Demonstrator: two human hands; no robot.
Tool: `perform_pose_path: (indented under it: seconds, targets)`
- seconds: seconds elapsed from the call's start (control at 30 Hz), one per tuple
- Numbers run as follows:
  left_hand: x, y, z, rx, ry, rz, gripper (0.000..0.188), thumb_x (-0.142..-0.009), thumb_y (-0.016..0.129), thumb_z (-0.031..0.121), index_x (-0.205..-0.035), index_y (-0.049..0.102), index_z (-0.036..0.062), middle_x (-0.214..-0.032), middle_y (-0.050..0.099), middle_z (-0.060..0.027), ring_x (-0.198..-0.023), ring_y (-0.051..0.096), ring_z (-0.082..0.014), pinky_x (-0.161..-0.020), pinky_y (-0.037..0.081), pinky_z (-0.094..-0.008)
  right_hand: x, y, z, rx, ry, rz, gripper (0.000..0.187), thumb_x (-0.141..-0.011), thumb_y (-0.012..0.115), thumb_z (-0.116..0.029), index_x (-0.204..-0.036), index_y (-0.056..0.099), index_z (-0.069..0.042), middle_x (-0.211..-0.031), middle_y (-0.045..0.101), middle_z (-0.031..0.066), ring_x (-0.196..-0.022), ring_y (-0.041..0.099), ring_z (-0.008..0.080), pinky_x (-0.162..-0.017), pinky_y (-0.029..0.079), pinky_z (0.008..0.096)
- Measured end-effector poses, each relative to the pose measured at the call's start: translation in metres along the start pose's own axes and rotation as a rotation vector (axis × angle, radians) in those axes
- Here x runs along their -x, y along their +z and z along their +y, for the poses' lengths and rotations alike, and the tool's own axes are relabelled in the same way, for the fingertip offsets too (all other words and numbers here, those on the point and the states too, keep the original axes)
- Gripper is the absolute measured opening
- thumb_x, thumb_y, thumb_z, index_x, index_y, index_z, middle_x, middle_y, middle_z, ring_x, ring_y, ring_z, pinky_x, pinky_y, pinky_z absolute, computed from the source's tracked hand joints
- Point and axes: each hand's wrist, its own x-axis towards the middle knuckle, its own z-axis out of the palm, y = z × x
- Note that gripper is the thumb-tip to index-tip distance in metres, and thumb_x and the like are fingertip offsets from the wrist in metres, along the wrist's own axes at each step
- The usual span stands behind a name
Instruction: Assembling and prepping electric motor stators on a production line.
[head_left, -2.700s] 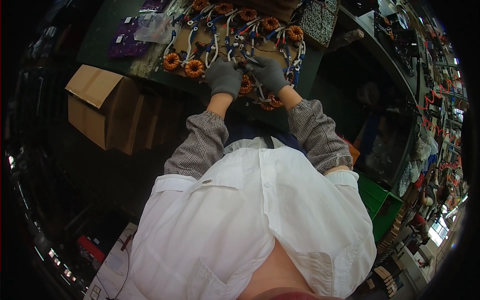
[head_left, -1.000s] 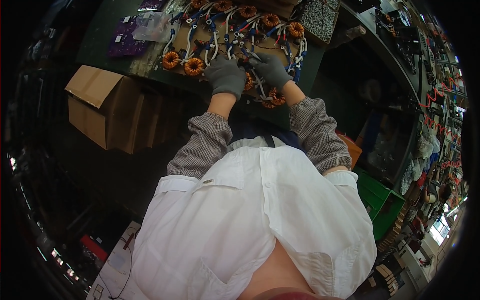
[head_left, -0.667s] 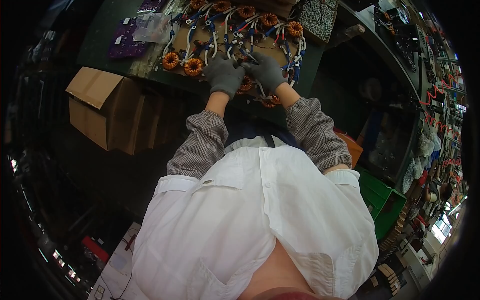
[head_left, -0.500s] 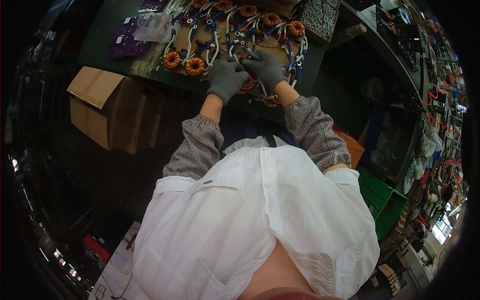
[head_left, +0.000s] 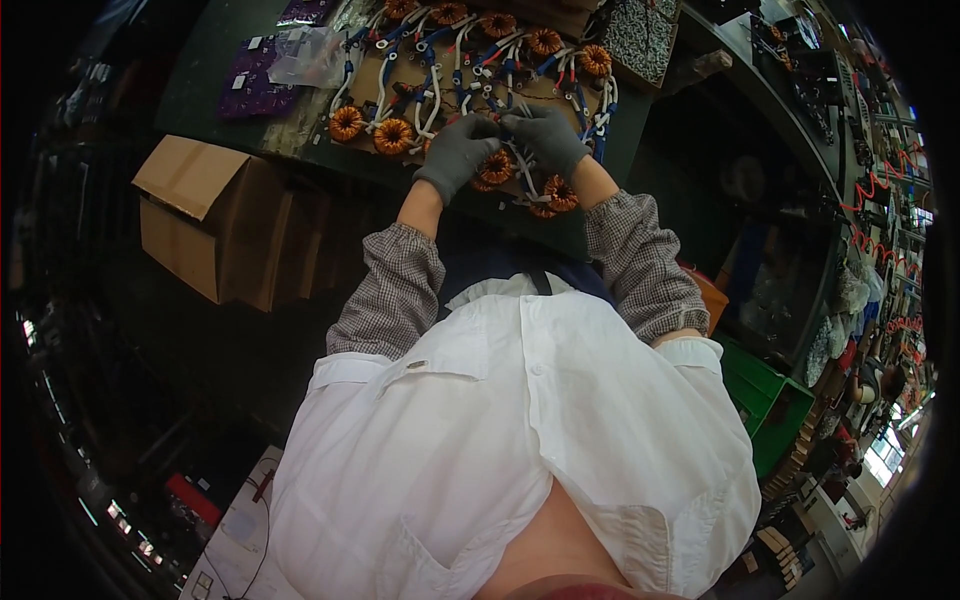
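Both my hands wear grey gloves and meet over a cardboard sheet [head_left: 402, 72] covered with copper-wound ring coils. My left hand [head_left: 457, 155] is closed, its fingertips pinched together just above a ring coil [head_left: 495, 168]. Close beside it, my right hand [head_left: 550, 138] is also closed, thumb and fingers drawn together toward the left fingertips. What the fingers pinch is too small to make out, among white and blue wire leads with ring terminals. Another ring coil [head_left: 560, 193] lies below my right hand, at the near edge. Two more coils, one of them [head_left: 392, 136], sit left of my left hand.
Purple circuit boards [head_left: 255, 85] and a clear plastic bag [head_left: 308, 58] lie at the table's left. A box of small metallic parts [head_left: 640, 40] stands at the back right. An open cardboard box [head_left: 190, 215] is left of the table, a green crate [head_left: 765, 400] to the right.
My right hand has shifted slightly right and turned, and the coil at the near edge below it shows more fully. My left hand has moved a little, its fingertips still near the right ones.
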Motion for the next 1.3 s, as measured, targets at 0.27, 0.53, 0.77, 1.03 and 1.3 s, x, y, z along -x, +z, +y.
perform_pose_path:
  seconds: [0.27,0.53,0.77,1.03,1.3]
  targets:
    - [0.003,0.007,0.0,-0.159,0.014,0.137,0.028,-0.084,0.062,0.03,-0.099,0.067,0.0068,-0.092,0.068,-0.0106,-0.088,0.065,-0.0245,-0.079,0.049,-0.0353,0.001,0.0,-0.007,-0.112,0.07,0.003,0.025,-0.085,0.067,-0.019,-0.102,0.065,-0.001,-0.087,0.065,0.0072,-0.071,0.059,0.0151,-0.062,0.049,0.0328]
    - [0.008,0.016,-0.003,-0.147,0.041,0.292,0.029,-0.082,0.061,0.03,-0.095,0.067,0.0048,-0.091,0.068,-0.0132,-0.087,0.065,-0.0273,-0.078,0.05,-0.0365,-0.01,-0.009,-0.005,0.017,0.082,-0.031,0.023,-0.087,0.063,-0.022,-0.1,0.064,-0.003,-0.075,0.058,0.0015,-0.064,0.048,0.0113,-0.059,0.04,0.0314]
    - [0.008,0.018,0.004,-0.182,-0.015,0.337,0.028,-0.079,0.062,0.028,-0.094,0.067,0.005,-0.093,0.068,-0.0136,-0.087,0.066,-0.0276,-0.078,0.05,-0.0363,-0.003,-0.006,-0.02,0.199,0.129,-0.022,0.025,-0.089,0.06,-0.027,-0.097,0.061,-0.003,-0.067,0.049,-0.0016,-0.056,0.04,0.0093,-0.052,0.034,0.0294]
    - [0.015,0.014,0.003,-0.204,0.125,0.132,0.025,-0.078,0.063,0.024,-0.097,0.068,0.0076,-0.099,0.065,-0.0155,-0.092,0.064,-0.0295,-0.082,0.049,-0.0376,-0.002,-0.003,-0.016,0.098,0.106,-0.031,0.02,-0.087,0.064,-0.023,-0.098,0.063,-0.006,-0.071,0.054,-0.0025,-0.054,0.041,0.0058,-0.048,0.033,0.0225]
    - [0.009,0.013,0.011,-0.296,0.046,0.147,0.024,-0.079,0.066,0.025,-0.097,0.07,0.0092,-0.099,0.066,-0.0136,-0.088,0.064,-0.0286,-0.081,0.05,-0.0375,0.0,-0.008,-0.018,0.08,0.137,-0.057,0.022,-0.087,0.064,-0.022,-0.101,0.062,-0.005,-0.075,0.057,-0.0016,-0.057,0.045,0.0062,-0.052,0.036,0.0218]
